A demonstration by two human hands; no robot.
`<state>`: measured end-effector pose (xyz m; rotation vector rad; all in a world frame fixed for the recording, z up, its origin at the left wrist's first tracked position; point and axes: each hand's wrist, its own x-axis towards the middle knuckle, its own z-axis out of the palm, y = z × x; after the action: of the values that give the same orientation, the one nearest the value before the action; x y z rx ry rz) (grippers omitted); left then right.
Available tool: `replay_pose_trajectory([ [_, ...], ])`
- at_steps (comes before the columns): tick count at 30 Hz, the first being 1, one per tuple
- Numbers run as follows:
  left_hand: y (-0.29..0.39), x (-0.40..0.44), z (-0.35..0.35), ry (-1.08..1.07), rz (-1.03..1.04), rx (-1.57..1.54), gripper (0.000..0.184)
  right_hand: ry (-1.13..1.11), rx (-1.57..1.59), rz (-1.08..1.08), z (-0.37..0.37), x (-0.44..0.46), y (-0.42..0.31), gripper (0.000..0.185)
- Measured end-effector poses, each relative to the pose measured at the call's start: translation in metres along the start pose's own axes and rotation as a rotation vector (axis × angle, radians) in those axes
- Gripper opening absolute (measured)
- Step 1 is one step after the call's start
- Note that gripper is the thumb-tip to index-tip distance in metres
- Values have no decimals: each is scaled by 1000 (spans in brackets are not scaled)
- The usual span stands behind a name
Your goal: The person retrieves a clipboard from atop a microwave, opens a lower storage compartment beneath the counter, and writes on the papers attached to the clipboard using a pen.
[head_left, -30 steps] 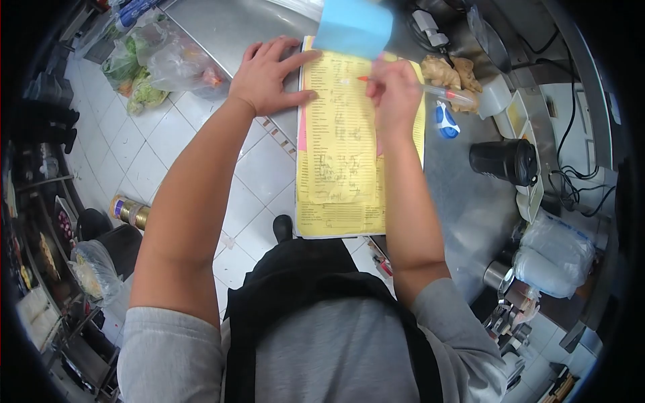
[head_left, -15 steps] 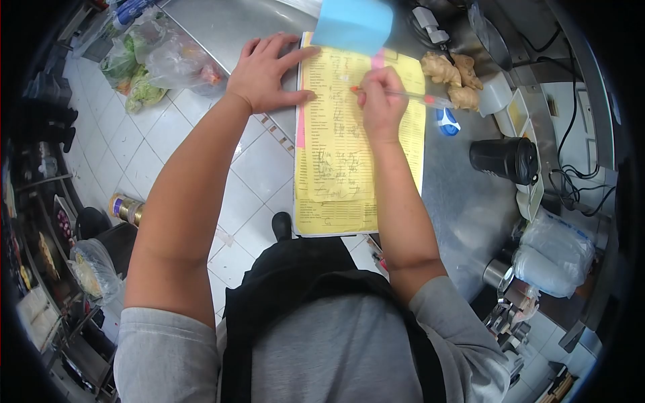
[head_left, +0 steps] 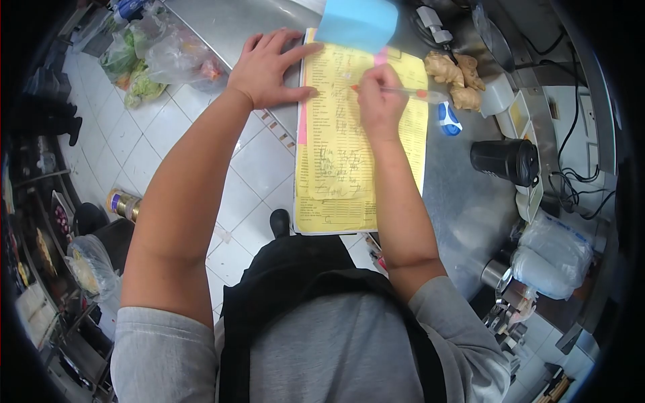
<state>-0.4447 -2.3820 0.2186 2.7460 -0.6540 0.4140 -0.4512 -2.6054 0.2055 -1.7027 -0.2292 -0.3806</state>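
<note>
Yellow sheets [head_left: 336,168] with printed lines and handwriting lie in a stack on the metal counter [head_left: 457,188]. My left hand [head_left: 272,70] has its fingers spread, thumb and index tip on the sheets' left edge. Over the upper middle of the sheets, my right hand [head_left: 381,101] is closed around a clear pen [head_left: 420,94], whose reddish-orange tip points left at the paper. A light blue sheet [head_left: 357,23] covers the top of the stack. Pink paper shows along the left edge.
Ginger [head_left: 463,80] and a blue-and-white object [head_left: 448,119] sit right of the sheets, near a black lidded cup [head_left: 504,162]. Plastic bags [head_left: 552,255] lie farther right. Bagged vegetables [head_left: 144,67] are at upper left, and a can [head_left: 123,204] is at the left.
My right hand has moved slightly left and a little down across the sheets from a second ago, still holding the pen. My left hand has stayed nearly in place.
</note>
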Motion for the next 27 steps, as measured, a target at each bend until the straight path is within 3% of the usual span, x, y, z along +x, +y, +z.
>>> replay_pose_trajectory([
  [6,-2,0,1,-11,18,35,81,-16,42,45,0,0,-4,12],
  [9,-1,-1,0,-35,20,39,82,38,237,183,-5,0,-20,12],
  [27,-1,-1,-2,-54,22,33,84,-3,173,81,-5,-10,-9,12],
])
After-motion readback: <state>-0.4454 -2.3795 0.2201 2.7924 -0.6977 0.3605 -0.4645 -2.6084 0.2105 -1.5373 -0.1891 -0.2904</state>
